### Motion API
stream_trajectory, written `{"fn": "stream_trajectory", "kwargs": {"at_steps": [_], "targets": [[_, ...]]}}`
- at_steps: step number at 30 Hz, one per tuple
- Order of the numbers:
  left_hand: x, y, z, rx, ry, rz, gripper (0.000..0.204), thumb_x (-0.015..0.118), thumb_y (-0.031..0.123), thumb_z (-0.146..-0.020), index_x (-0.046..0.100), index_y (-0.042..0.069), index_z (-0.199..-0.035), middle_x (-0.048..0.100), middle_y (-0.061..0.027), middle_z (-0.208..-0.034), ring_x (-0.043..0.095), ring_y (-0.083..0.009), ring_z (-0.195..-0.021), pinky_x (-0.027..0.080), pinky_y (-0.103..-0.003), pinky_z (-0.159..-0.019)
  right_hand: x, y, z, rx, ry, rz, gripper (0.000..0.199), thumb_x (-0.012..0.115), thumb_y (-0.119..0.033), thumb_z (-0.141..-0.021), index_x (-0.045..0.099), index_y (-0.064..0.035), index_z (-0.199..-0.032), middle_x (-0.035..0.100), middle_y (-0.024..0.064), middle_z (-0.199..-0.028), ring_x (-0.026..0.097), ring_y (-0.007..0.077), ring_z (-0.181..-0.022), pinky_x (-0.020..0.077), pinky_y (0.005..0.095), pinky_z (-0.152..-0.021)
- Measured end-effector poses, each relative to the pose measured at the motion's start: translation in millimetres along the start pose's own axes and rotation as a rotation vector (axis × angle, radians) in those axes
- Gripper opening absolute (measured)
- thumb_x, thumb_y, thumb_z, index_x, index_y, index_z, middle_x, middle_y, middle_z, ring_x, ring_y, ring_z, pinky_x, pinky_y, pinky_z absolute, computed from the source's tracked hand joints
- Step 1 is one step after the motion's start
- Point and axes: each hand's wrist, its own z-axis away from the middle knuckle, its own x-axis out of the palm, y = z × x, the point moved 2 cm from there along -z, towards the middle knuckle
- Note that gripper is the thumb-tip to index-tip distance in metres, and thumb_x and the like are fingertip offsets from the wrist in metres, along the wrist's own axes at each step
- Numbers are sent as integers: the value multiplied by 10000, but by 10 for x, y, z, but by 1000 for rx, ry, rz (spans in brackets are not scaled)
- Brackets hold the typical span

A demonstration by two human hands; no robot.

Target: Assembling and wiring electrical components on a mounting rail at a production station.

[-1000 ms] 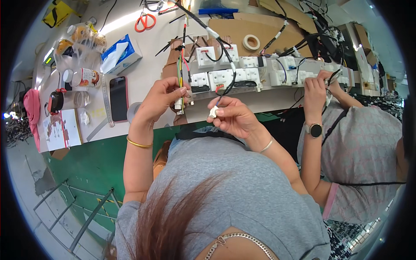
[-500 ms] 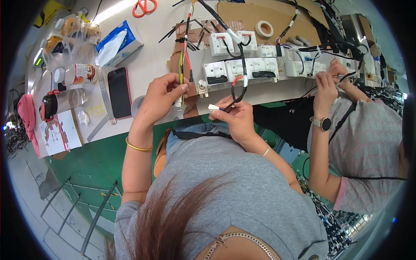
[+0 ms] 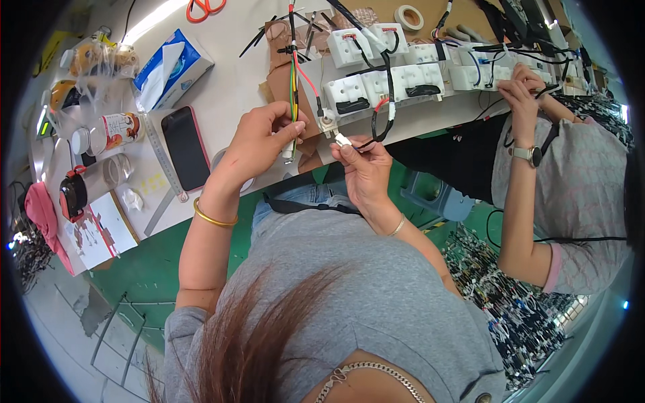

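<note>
My left hand (image 3: pixel 265 138) is closed on a bundle of yellow, green and dark wires (image 3: pixel 293 87), with a pale connector end (image 3: pixel 289 149) below the fingers. A red wire (image 3: pixel 307 79) branches off the bundle toward a small whitish clamp-like part (image 3: pixel 327 123) at the table's front edge. My right hand (image 3: pixel 366 171) pinches a small white connector (image 3: pixel 342 140) just below that part; whether the two touch, I cannot tell. From the connector a dark cable loops up past white fixture blocks (image 3: pixel 347 99) to a black-sleeved harness (image 3: pixel 388 74).
To the right, a co-worker's hands (image 3: pixel 521 87) work on wires at more white blocks. A phone (image 3: pixel 186 148), steel ruler (image 3: pixel 164 158), tissue box (image 3: pixel 173 70), jars (image 3: pixel 115 132) and red scissors (image 3: pixel 203 9) lie left. A tape roll (image 3: pixel 408 18) sits behind the blocks.
My right hand has raised the white connector slightly, close to the small clamp-like part. The left hand keeps its hold on the wires. The whole view has shifted a little.
</note>
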Motion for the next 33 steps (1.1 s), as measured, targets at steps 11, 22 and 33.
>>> {"fn": "stream_trajectory", "kwargs": {"at_steps": [11,22,33], "targets": [[-30,19,-9,-30,-40,-39,115,502,76,-773,525,-10,-846,548,-30,-699,514,-76,-661,403,-199,-616,63,38,51,-105,64,-69,125,564,50,-695,456,-10,-681,536,112,-787,577,215,-703,509,270,-632],[-39,54,-79,-42,-65,-110,110,515,71,-763,527,-14,-832,552,-30,-706,518,-76,-652,407,-200,-598,70,64,-7,-135,87,-47,127,564,74,-682,464,-3,-690,526,107,-795,574,224,-719,504,291,-651],[-92,359,-36,-56,-123,489,151,595,140,-716,554,22,-799,557,-1,-644,450,-30,-550,328,-154,-467,79,-212,4,67,6,300,121,569,-9,-712,486,21,-795,531,100,-708,541,163,-577,444,235,-468]]}}
